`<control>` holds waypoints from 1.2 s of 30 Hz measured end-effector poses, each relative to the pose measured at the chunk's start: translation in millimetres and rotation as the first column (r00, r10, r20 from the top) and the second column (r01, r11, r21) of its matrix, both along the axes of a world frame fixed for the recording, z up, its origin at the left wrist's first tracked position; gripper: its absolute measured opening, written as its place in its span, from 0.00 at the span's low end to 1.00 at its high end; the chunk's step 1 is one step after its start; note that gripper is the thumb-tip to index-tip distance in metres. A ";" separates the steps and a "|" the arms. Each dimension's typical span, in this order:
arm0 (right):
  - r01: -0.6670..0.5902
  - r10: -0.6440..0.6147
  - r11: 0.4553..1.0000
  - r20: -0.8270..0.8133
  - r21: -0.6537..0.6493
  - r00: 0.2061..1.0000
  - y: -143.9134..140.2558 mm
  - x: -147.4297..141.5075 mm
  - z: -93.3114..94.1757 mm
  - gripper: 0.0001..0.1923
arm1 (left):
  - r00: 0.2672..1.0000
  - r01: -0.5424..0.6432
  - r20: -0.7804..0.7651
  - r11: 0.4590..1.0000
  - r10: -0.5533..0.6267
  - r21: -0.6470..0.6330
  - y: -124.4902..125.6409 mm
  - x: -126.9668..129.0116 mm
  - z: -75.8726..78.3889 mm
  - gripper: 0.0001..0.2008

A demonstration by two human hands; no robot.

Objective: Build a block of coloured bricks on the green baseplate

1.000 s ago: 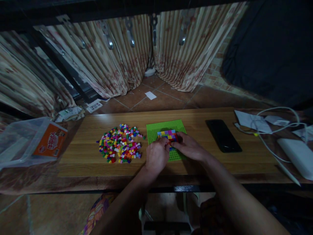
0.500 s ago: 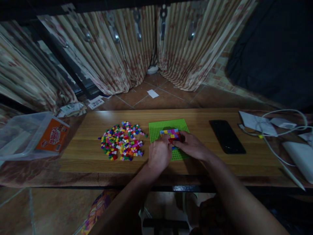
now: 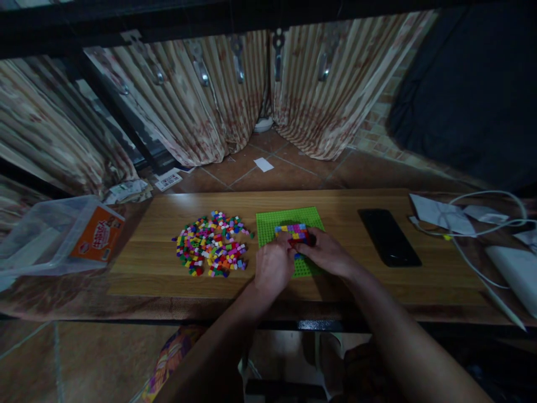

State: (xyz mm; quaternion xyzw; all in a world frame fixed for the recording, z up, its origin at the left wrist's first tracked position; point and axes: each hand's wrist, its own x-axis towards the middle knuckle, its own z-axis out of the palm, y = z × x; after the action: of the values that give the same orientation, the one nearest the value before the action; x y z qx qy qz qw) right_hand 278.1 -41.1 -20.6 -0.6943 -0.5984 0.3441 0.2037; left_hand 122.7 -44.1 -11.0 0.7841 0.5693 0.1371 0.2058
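Observation:
A green studded baseplate lies on the wooden board, and on it stands a low build of multicoloured toy bricks. My left hand is closed at the build's near left side, its fingertips bent against the bricks. From the right, my right hand grips the build's near right edge with thumb and fingers. A dark red part shows between the two hands. My fingers hide the near side of the build.
Left of the baseplate is a spread pile of small coloured bricks. A black phone lies to the right. A clear plastic box with an orange label stands far left. White cables and papers lie far right.
The view has tilted up slightly, so things sit a little lower in the picture. Both hands stay at the brick build, with only small finger shifts around the red part.

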 end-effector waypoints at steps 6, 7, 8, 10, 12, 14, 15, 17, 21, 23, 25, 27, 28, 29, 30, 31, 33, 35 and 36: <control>-0.002 0.002 1.000 0.013 -0.017 1.000 3.9 2.1 -1.1 0.18 | 1.000 -0.003 0.010 1.000 0.003 0.000 0.4 -0.1 -0.8 0.13; 0.002 -0.002 1.000 0.020 -0.018 1.000 4.9 2.3 -2.1 0.18 | 1.000 -0.001 0.014 1.000 0.001 -0.003 0.4 -0.2 -1.0 0.13; 0.004 -0.003 1.000 0.024 -0.023 1.000 5.8 2.4 -3.3 0.18 | 1.000 0.001 0.017 1.000 -0.001 -0.007 0.4 -0.4 -1.1 0.13; 0.005 -0.004 0.999 0.029 -0.033 1.000 7.0 2.6 -5.5 0.18 | 1.000 0.005 0.018 1.000 -0.005 -0.014 0.5 -0.6 -1.4 0.13; 0.007 -0.006 1.000 0.033 -0.031 0.999 7.3 2.5 -7.1 0.19 | 1.000 0.009 0.018 1.000 -0.009 -0.012 0.6 -0.7 -2.0 0.13; 0.013 -0.013 1.000 0.038 -0.016 0.999 7.0 1.8 -7.9 0.19 | 1.000 0.012 0.013 1.000 -0.012 -0.007 0.6 -0.6 -3.2 0.13; 0.018 -0.018 1.000 0.043 -0.008 0.999 6.7 1.3 -8.1 0.19 | 1.000 0.014 0.011 1.000 -0.014 -0.003 0.6 -0.5 -3.8 0.13; 0.024 -0.024 1.000 0.062 0.005 0.998 6.1 0.3 -8.2 0.18 | 1.000 0.012 0.010 1.000 -0.012 0.009 0.5 -0.3 -5.1 0.13; 0.003 -0.004 1.000 0.081 0.010 0.997 5.1 0.3 -7.8 0.17 | 1.000 0.010 0.009 1.000 -0.010 0.013 -0.2 -0.2 -5.8 0.13; -0.009 0.008 1.000 0.083 0.016 0.997 4.3 1.6 -7.7 0.17 | 1.000 0.015 0.007 1.000 -0.015 -0.001 -0.3 -0.5 -5.1 0.13; -0.020 0.018 0.999 0.080 0.025 0.997 3.5 3.3 -7.8 0.19 | 1.000 0.018 0.013 1.000 -0.018 -0.006 0.0 -1.3 -3.8 0.13; -0.032 0.030 0.999 0.063 0.025 0.998 2.8 4.7 -8.5 0.21 | 0.999 0.025 0.027 1.000 -0.025 0.006 0.8 -2.8 -2.2 0.13; -0.036 0.034 0.999 0.059 0.022 0.998 2.6 5.0 -9.1 0.22 | 0.999 0.034 0.036 0.999 -0.035 0.010 1.2 -3.7 -1.2 0.13; -0.036 0.035 0.999 0.065 0.019 0.997 2.6 5.1 -9.9 0.23 | 0.998 0.046 0.047 0.999 -0.047 0.011 1.6 -4.8 -0.3 0.13; -0.035 0.033 0.999 0.080 0.016 0.996 2.6 4.8 -10.7 0.23 | 0.997 0.057 0.057 0.998 -0.057 0.010 1.8 -5.9 0.7 0.12; -0.034 0.033 0.999 0.101 0.014 0.994 2.6 4.3 -11.5 0.23 | 0.996 0.066 0.066 0.998 -0.066 0.008 1.8 -6.9 1.7 0.12; -0.030 0.029 0.999 0.140 0.011 0.990 2.5 2.8 -12.7 0.23 | 0.995 0.069 0.072 0.998 -0.069 0.003 1.0 -8.4 3.4 0.12; -0.032 0.029 0.999 0.154 0.015 0.988 2.0 1.2 -13.2 0.22 | 0.996 0.066 0.065 0.998 -0.066 0.005 -0.6 -9.1 4.6 0.12; -0.032 0.029 0.999 0.156 0.020 0.987 1.6 0.6 -13.2 0.22 | 0.996 0.067 0.059 0.998 -0.067 0.003 -1.4 -9.4 5.1 0.12</control>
State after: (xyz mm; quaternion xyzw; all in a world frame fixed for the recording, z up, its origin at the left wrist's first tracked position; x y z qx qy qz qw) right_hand 278.7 -39.4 -33.8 -0.7075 -0.6268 0.2852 0.1589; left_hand 113.4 -45.5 -6.0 0.7985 0.5363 0.1536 0.2264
